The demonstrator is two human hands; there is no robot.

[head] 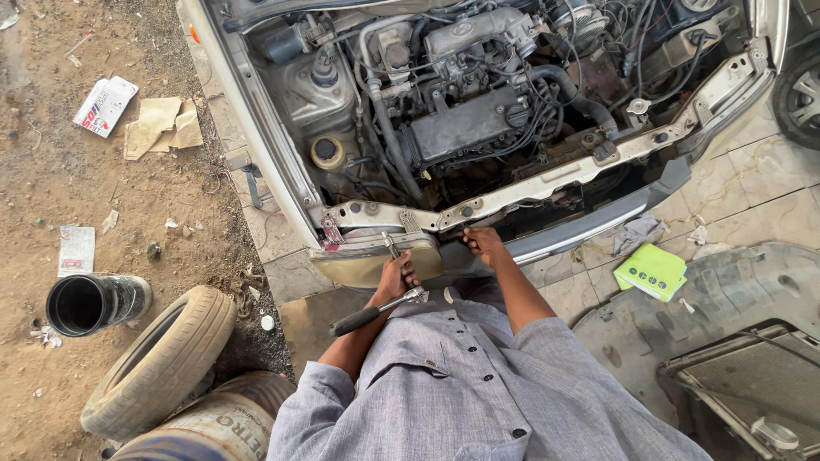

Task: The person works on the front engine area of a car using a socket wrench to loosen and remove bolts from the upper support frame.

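Here's the left hand (396, 275), fingers clenched around a ratchet wrench (376, 310), right at the front edge of the car, just below the pale front crossbar (547, 177). The wrench's black handle sticks out down and to the left, towards the person's own body, while its extension bar (391, 246) climbs from the fist up to the crossbar's left end, near the amber headlight (376, 260). So the tool's long axis runs on a slant, handle low-left, head up at the fist. The right hand (483, 243) sits just beside it to the right, fingers curled on the lower lip of the crossbar above the grey bumper (598, 224); whether it grips anything I cannot tell. The left hand is plainly the one on the tool. A tyre (158, 363) lies on the dirt at left.
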